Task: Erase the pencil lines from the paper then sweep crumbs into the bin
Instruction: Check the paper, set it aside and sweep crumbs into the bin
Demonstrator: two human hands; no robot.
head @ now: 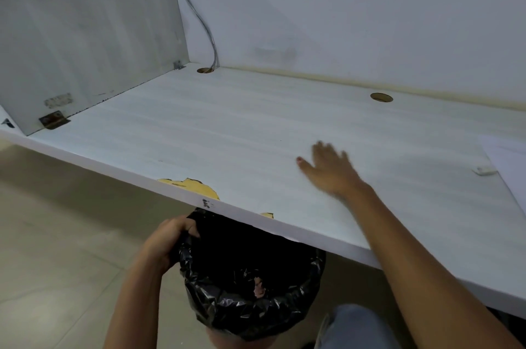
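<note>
The white desk (227,126) ran from a side panel (85,49) at its left end to the right border of the view, its front edge chipped in two spots where yellow board (193,186) showed through. Just below that front edge, partly tucked under it, stood the bin (227,309), lined with a crinkled black bag. The left hand (168,237) gripped the bag at the bin's left rim, fingers curled over the plastic. The right hand (331,170) was out over the desk's middle, nearer the front edge than the back, palm down and fingers spread. It was blurred, so I could not tell whether it touched the surface or hung just above it. The paper (509,160) lay at the desk's right end, cut off by the border of the view, and a small white eraser (484,170) sat just beside the sheet's left edge, well apart from the right hand. Any crumbs were too small to make out. Along the back edge were two round cable holes – one in the left rear corner (205,70), with grey cables (205,29) dropping into it, and one further right (381,97). A rusty bracket (54,119) sat at the foot of the side panel near the desk's front left corner. A knee in blue jeans (358,326) showed beside the bin, above a pale tiled floor (57,234).
</note>
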